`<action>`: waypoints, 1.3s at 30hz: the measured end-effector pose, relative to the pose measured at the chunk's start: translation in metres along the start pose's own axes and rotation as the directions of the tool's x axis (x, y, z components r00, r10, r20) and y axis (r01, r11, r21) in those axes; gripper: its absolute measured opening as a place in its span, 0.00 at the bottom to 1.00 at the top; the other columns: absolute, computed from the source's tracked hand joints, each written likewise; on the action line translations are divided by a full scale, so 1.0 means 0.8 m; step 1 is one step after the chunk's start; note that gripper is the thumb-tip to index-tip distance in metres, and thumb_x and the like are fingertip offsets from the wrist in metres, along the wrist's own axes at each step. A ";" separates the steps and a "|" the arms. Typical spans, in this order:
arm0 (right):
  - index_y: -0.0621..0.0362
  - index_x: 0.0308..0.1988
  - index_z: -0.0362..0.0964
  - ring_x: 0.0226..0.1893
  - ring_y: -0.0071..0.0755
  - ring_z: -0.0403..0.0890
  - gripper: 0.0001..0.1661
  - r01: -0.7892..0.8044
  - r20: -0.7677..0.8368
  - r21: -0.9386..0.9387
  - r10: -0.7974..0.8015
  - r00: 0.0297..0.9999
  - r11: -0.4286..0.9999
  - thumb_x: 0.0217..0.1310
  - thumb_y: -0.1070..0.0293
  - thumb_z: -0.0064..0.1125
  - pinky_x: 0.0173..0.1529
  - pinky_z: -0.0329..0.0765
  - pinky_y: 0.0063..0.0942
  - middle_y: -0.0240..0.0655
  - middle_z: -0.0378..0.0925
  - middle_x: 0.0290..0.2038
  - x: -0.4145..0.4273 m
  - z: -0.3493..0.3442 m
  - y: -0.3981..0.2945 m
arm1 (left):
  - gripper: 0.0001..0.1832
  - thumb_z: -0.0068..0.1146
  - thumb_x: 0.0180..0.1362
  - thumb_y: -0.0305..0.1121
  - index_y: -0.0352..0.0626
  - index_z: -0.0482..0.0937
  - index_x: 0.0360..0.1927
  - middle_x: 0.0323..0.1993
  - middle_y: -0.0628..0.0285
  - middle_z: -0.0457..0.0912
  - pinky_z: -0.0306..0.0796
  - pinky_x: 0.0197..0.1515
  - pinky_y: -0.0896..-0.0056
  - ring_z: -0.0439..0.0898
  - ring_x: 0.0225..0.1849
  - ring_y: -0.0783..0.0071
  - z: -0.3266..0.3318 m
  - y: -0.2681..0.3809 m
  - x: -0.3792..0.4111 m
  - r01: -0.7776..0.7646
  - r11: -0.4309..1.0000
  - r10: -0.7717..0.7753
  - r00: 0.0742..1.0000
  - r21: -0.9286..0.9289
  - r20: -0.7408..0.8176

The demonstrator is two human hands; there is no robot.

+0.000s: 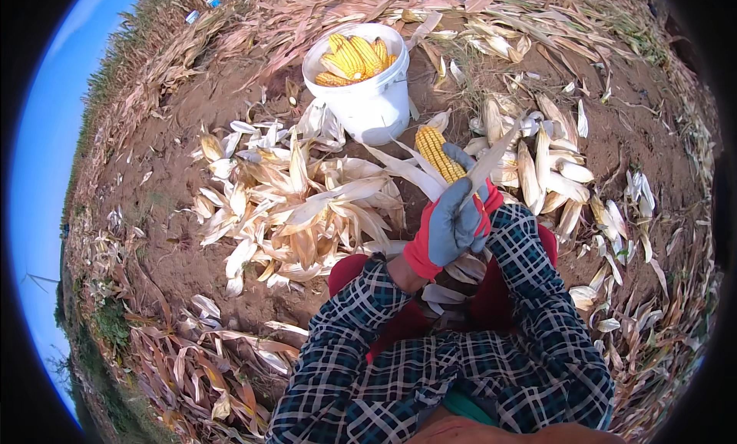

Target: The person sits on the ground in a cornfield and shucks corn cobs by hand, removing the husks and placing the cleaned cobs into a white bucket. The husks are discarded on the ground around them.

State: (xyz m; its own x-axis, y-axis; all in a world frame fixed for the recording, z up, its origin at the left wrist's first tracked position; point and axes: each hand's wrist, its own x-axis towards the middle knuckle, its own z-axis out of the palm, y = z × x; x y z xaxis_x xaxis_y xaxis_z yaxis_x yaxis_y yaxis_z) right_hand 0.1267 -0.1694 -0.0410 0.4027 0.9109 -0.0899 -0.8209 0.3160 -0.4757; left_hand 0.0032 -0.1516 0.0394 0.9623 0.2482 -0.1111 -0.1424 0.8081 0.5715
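A yellow corn cob [437,150] points up and away from me, bare at its top, with pale husk leaves [416,172] peeled outward round its lower end. Both my hands wear grey gloves with red cuffs. My left hand [449,222] is closed round the cob's base and husk. Partly behind it, my right hand [475,182] grips the cob and husk from the right, a finger lying along the kernels. Beyond them stands a white plastic bucket [371,113] with several husked yellow cobs [356,58] inside.
Empty-looking dry husks [305,202] lie in a loose pile at the left. Unhusked ears [553,167] are heaped on the soil at the right. Dry corn stalks [196,363] cover the ground at the lower left, and more lie beyond the bucket.
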 end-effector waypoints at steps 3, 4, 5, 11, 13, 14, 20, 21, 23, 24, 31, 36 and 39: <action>0.61 0.53 0.67 0.37 0.39 0.80 0.25 -0.044 -0.107 0.038 0.047 0.993 0.998 0.65 0.53 0.49 0.45 0.79 0.31 0.39 0.79 0.40 0.019 -0.023 -0.001 | 0.24 0.36 0.68 0.49 0.46 0.68 0.21 0.10 0.72 0.53 0.62 0.22 0.72 0.56 0.12 0.77 -0.061 0.020 0.018 -0.120 0.979 0.149 0.971 -0.162 0.185; 0.61 0.48 0.68 0.36 0.41 0.80 0.24 -0.146 -0.084 0.054 0.150 0.985 0.988 0.64 0.51 0.51 0.41 0.80 0.33 0.40 0.78 0.36 0.024 -0.035 -0.007 | 0.23 0.39 0.66 0.54 0.45 0.72 0.30 0.11 0.73 0.57 0.65 0.24 0.70 0.57 0.13 0.78 -0.063 0.056 0.015 -0.247 0.949 0.248 0.969 -0.195 -0.020; 0.60 0.46 0.68 0.36 0.45 0.80 0.24 -0.113 -0.152 0.071 0.123 0.981 0.991 0.62 0.51 0.54 0.39 0.81 0.40 0.44 0.77 0.37 0.028 -0.042 -0.008 | 0.25 0.41 0.64 0.56 0.43 0.73 0.36 0.16 0.70 0.65 0.70 0.36 0.63 0.64 0.18 0.77 -0.083 0.088 0.016 -0.458 0.850 0.431 0.889 -0.262 -0.155; 0.57 0.50 0.66 0.35 0.50 0.79 0.23 -0.121 -0.172 0.065 0.131 0.976 0.991 0.61 0.55 0.56 0.42 0.80 0.45 0.48 0.76 0.38 0.099 -0.032 -0.005 | 0.53 0.62 0.48 0.61 0.35 0.51 0.65 0.62 0.48 0.62 0.62 0.62 0.39 0.67 0.61 0.48 -0.125 0.165 0.007 -0.694 0.596 0.486 0.712 -0.403 -0.507; 0.57 0.50 0.66 0.35 0.51 0.80 0.23 -0.217 -0.125 -0.136 0.200 0.972 0.967 0.62 0.53 0.53 0.42 0.80 0.44 0.50 0.76 0.39 0.151 -0.012 -0.030 | 0.49 0.58 0.51 0.60 0.35 0.54 0.64 0.62 0.50 0.63 0.62 0.62 0.41 0.67 0.61 0.51 -0.121 0.163 0.012 -0.632 0.632 0.476 0.773 -0.449 -0.419; 0.57 0.51 0.65 0.37 0.51 0.80 0.25 -0.203 -0.046 -0.244 0.198 0.979 0.948 0.63 0.51 0.52 0.43 0.80 0.44 0.50 0.77 0.40 0.184 -0.010 -0.051 | 0.48 0.58 0.52 0.60 0.35 0.55 0.64 0.63 0.50 0.63 0.62 0.63 0.42 0.67 0.61 0.52 -0.117 0.161 0.018 -0.629 0.643 0.506 0.777 -0.437 -0.374; 0.53 0.64 0.53 0.59 0.53 0.66 0.40 -0.069 -0.251 -0.599 -0.105 0.962 0.798 0.61 0.42 0.50 0.52 0.75 0.47 0.49 0.58 0.62 0.310 0.067 -0.101 | 0.39 0.52 0.55 0.60 0.34 0.67 0.58 0.57 0.52 0.72 0.65 0.60 0.46 0.72 0.57 0.56 -0.137 0.170 0.016 -0.635 0.665 0.481 0.767 -0.393 -0.425; 0.53 0.64 0.53 0.58 0.52 0.67 0.39 -0.103 -0.267 -0.599 -0.077 0.961 0.794 0.62 0.43 0.49 0.52 0.75 0.48 0.49 0.57 0.62 0.309 0.047 -0.094 | 0.39 0.52 0.55 0.59 0.35 0.67 0.58 0.57 0.51 0.72 0.65 0.60 0.46 0.72 0.57 0.57 -0.136 0.170 0.015 -0.638 0.667 0.488 0.765 -0.385 -0.421; 0.52 0.64 0.52 0.56 0.51 0.68 0.36 -0.181 -0.296 -0.599 -0.007 0.955 0.780 0.64 0.45 0.48 0.52 0.75 0.48 0.50 0.57 0.62 0.303 0.010 -0.061 | 0.38 0.52 0.56 0.58 0.35 0.67 0.57 0.57 0.51 0.72 0.66 0.60 0.46 0.73 0.56 0.57 -0.140 0.177 0.003 -0.653 0.663 0.506 0.751 -0.367 -0.424; 0.51 0.66 0.49 0.57 0.52 0.68 0.39 -0.205 -0.304 -0.559 0.032 0.952 0.804 0.63 0.45 0.48 0.55 0.72 0.49 0.51 0.56 0.62 0.291 -0.047 -0.058 | 0.36 0.53 0.56 0.56 0.35 0.67 0.57 0.56 0.48 0.73 0.65 0.61 0.46 0.73 0.56 0.58 -0.135 0.175 0.008 -0.657 0.644 0.481 0.746 -0.392 -0.460; 0.58 0.55 0.64 0.48 0.53 0.76 0.28 -0.246 -0.760 -0.382 -0.151 0.632 0.891 0.58 0.56 0.51 0.49 0.75 0.46 0.50 0.73 0.49 0.093 -0.400 -0.059 | 0.35 0.53 0.56 0.52 0.27 0.70 0.54 0.54 0.44 0.74 0.63 0.63 0.46 0.74 0.57 0.54 -0.148 0.172 0.001 -0.564 0.739 0.404 0.809 -0.368 -0.427; 0.56 0.36 0.76 0.34 0.49 0.82 0.15 -0.665 -0.390 -0.654 -0.593 0.705 -0.361 0.53 0.58 0.56 0.36 0.76 0.42 0.47 0.80 0.31 0.065 -0.430 -0.041 | 0.34 0.51 0.57 0.50 0.28 0.69 0.55 0.54 0.46 0.75 0.64 0.62 0.47 0.74 0.57 0.55 -0.170 0.178 -0.009 -0.577 0.742 0.442 0.805 -0.343 -0.396; 0.55 0.38 0.76 0.38 0.52 0.80 0.18 -0.546 -0.319 -0.810 -0.622 0.715 -0.212 0.55 0.54 0.52 0.41 0.74 0.42 0.46 0.80 0.35 0.067 -0.379 0.005 | 0.32 0.49 0.60 0.51 0.30 0.71 0.54 0.53 0.47 0.77 0.64 0.62 0.48 0.75 0.55 0.56 -0.166 0.172 -0.006 -0.499 0.788 0.380 0.855 -0.360 -0.353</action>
State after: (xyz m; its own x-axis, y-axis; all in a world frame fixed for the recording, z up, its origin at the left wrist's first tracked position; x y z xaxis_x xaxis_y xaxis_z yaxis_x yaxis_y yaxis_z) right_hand 0.2675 -0.2000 -0.3132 0.9276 0.3705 -0.0478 0.2825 -0.7795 -0.5591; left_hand -0.0515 0.0295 0.0109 0.6871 0.7077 -0.1644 -0.6758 0.7056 0.2130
